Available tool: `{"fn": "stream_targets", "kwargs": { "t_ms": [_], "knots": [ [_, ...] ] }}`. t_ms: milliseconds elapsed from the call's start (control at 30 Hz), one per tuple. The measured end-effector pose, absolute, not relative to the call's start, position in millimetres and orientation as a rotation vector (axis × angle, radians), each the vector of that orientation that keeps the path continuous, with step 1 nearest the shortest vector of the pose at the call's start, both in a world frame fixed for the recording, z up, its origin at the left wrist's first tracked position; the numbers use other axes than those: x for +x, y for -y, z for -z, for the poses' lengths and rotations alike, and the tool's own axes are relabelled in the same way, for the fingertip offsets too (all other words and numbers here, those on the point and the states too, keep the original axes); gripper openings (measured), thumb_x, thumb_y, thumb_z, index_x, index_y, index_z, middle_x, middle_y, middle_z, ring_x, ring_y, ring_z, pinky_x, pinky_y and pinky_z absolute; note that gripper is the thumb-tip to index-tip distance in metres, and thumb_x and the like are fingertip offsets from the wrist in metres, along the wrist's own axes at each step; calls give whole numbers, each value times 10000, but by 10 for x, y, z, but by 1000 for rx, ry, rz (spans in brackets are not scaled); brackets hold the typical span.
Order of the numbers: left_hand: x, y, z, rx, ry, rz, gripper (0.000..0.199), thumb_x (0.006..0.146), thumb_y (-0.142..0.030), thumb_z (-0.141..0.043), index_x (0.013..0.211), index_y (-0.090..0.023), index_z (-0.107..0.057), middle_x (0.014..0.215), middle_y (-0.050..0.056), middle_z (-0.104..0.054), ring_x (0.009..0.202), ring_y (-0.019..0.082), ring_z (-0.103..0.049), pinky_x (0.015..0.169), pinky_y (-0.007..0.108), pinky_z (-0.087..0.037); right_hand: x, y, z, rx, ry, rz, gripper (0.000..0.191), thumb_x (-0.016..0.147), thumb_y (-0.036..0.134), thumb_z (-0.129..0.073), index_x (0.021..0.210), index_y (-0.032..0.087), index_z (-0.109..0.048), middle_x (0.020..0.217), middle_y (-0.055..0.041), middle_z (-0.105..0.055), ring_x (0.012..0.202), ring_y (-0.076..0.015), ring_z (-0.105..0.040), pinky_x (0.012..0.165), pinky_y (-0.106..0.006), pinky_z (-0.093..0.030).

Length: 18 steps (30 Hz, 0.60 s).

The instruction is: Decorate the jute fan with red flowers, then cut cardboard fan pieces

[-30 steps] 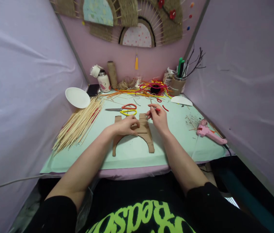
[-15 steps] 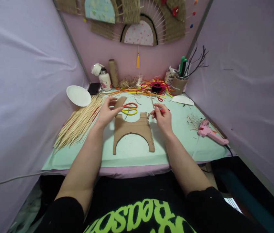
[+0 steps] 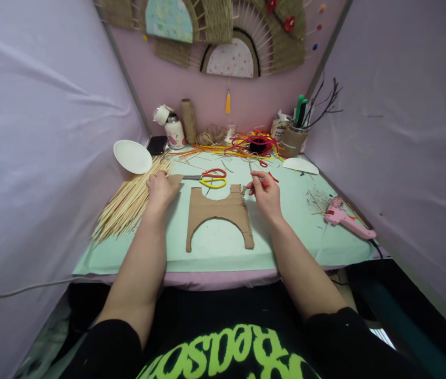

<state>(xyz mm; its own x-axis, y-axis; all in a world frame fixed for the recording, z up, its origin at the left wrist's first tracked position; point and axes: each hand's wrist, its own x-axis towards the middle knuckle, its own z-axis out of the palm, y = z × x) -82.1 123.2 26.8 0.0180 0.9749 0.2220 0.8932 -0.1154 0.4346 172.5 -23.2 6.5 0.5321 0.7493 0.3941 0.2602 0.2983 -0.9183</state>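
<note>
A small cardboard piece (image 3: 175, 182) is gripped between the thumb and fingers of the left hand (image 3: 160, 188), which is held over the right edge of a bundle of thin sticks (image 3: 122, 205). In the right hand (image 3: 266, 192), the fingers are closed around a red object (image 3: 265, 183); it is probably a tool's handle, though most of it is covered by the fingers. Between the two forearms, the cut cardboard sheet (image 3: 219, 209) is laid flat on the pale green table cover (image 3: 223, 260), touched by neither palm. A wide arch is cut into its near side and a shallower curve into its far side, and its right edge is left ragged, just beside the right fingertips. Beyond the sheet, the scissors (image 3: 201, 177) are laid with their red and yellow handles to the right and their blades pointed toward the small piece. A pink glue gun (image 3: 349, 221) is placed well apart at the right, near a white half-disc (image 3: 301, 166). A white plate (image 3: 132, 157) is seen at the far end of the sticks, and coloured cords (image 3: 254, 141) are heaped along the back, beside a jar (image 3: 293, 141) in which twigs are stood.
</note>
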Motion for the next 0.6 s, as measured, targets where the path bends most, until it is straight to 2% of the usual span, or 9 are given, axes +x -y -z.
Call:
{"fn": "stream_targets", "kwargs": {
  "t_ms": [167,300,467,600],
  "knots": [
    [-825,-1222,-252,2146,-1990,-509,616,685,-360,-738,1215,-121,-533,1251,230,-521,1234,395,-448,1005,470,-356,1710,234,-74,-1297,1024,-421,225,880,378,-528,997,197,-594,700,10,-637,562,-112,-555,592,-254,-458],
    [-779,-1190,-296,2169,-1972,-569,608,689,-427,-737,1196,-141,-562,1287,231,-508,1256,410,-423,994,487,-363,1711,233,-68,-1345,1019,-435,229,870,374,-516,997,199,-593,722,-3,-650,582,-121,-566,611,-263,-467],
    [-720,-1122,-291,2245,-1692,-605,423,784,-436,-644,1090,-144,-619,1026,154,-656,980,298,-614,852,381,-453,1736,206,17,-1505,998,-507,256,869,382,-489,1038,219,-591,832,-36,-685,721,-153,-628,705,-300,-507],
    [-707,-1060,-210,2244,-1561,-591,437,762,-462,-673,1049,-133,-637,1013,164,-660,923,288,-632,812,376,-471,1772,162,128,-1591,1034,-548,284,873,396,-467,1089,245,-572,922,-46,-690,847,-175,-648,759,-333,-523]
  ]
}}
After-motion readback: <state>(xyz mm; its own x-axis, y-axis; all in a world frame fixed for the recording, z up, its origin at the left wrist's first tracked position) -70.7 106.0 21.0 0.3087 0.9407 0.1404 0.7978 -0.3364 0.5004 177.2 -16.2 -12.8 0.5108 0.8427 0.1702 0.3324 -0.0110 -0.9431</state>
